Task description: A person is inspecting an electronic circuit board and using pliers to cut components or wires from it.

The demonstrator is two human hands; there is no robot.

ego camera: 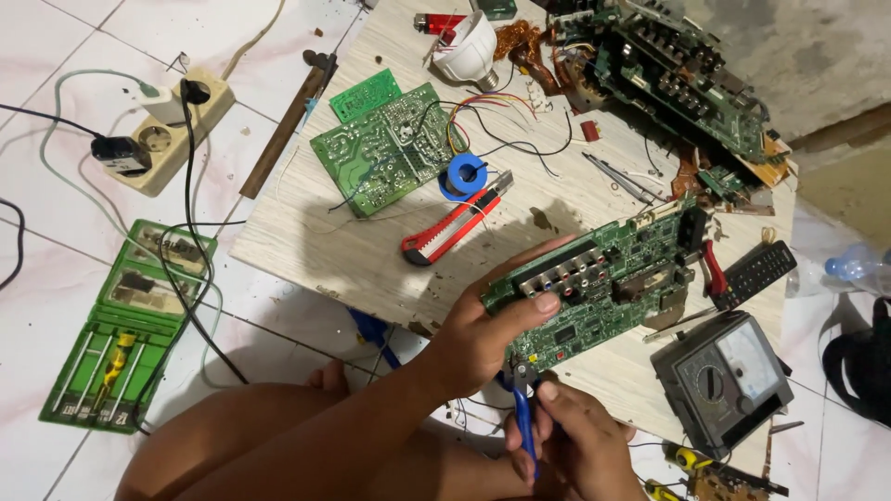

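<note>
Left hand clamps green circuit board; right hand pinches blue-handled pliers at its edge, work evidently mid-course.

The left hand grips a green circuit board above the worktop. The right hand holds blue-handled pliers against the board's lower edge.

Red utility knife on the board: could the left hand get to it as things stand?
Probably not at once: the left hand is gripping the green circuit board. The red utility knife lies uncovered on the wooden board just beyond it, so the path looks free.
</note>
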